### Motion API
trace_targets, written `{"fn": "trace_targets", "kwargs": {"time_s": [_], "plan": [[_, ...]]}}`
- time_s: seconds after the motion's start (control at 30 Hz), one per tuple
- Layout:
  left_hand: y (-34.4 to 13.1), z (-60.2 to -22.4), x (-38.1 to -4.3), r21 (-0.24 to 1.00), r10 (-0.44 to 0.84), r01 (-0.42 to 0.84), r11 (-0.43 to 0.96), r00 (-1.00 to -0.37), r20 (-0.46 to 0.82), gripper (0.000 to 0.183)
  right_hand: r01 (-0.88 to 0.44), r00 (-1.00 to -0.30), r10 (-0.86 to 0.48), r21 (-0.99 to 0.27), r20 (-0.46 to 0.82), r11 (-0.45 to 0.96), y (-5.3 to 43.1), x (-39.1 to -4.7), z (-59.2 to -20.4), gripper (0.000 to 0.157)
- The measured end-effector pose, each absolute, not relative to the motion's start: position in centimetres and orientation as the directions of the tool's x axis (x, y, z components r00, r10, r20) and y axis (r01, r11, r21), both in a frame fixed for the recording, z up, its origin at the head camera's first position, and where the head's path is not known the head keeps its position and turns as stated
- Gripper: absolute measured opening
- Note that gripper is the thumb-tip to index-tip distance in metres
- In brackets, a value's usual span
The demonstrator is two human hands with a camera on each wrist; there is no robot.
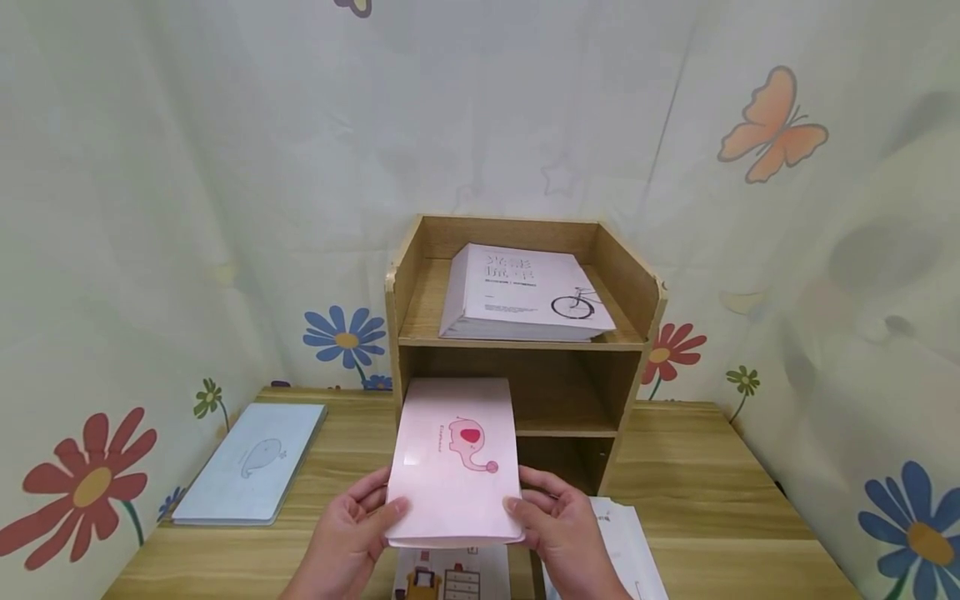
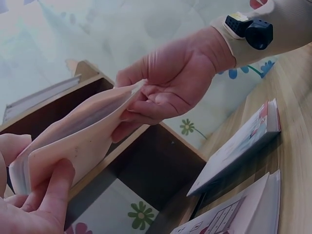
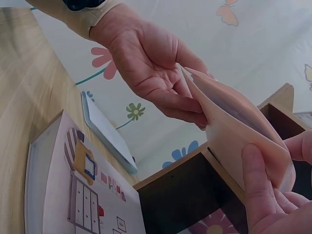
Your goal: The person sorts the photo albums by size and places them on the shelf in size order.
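A pink notebook with an elephant on its cover is held flat between both hands. My left hand pinches its near left edge, thumb on top and fingers beneath. At the near right edge, my right hand grips it the same way. The notebook's far end overlaps the middle compartment of a wooden shelf in the head view; I cannot tell whether it is inside. Both wrist views show its covers bowed slightly apart along one edge, around the pages.
A thick white book with a bicycle drawing lies on the shelf's top tier. On the table, a light-blue notebook with a whale lies left. Below the hands are a book with furniture pictures and another white book.
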State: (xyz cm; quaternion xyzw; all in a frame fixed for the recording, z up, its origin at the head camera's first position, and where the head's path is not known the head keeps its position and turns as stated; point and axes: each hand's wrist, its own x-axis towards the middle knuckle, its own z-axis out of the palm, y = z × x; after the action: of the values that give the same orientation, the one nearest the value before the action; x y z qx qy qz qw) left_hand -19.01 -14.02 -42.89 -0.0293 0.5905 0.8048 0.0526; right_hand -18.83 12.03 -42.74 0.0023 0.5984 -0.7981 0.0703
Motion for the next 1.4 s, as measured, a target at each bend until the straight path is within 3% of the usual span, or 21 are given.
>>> {"fn": "trace_targets", "kwargs": {"time_s": [0.3,0.67,1.13,1.4], "plan": [[-14.8,-43.1,-19.5,0.954,0.096,-0.136,-0.269,-0.989,-0.114,0.067,0.118,-0.987,-0.134,-0.968,-0.089,-0.223,12.1,-18.9,-42.4,0.067],[-15.8,-42.7,-19.9,0.984,0.285,-0.092,-0.154,-0.958,-0.045,0.093,0.039,-0.970,-0.243,-0.981,0.008,-0.189,12.4,-19.2,-42.3,0.085],[-16.1,-42.6,-21.0,1.000,0.310,-0.003,-0.030,-0.951,0.007,0.103,-0.017,-0.965,-0.258,-0.996,0.039,-0.089,12.3,-20.0,-42.5,0.090],[-16.3,-42.7,-21.9,1.000,0.245,0.001,-0.014,-0.969,0.004,0.094,-0.070,-0.972,-0.222,-0.995,0.083,-0.069,12.3,-21.0,-42.9,0.084]]}}
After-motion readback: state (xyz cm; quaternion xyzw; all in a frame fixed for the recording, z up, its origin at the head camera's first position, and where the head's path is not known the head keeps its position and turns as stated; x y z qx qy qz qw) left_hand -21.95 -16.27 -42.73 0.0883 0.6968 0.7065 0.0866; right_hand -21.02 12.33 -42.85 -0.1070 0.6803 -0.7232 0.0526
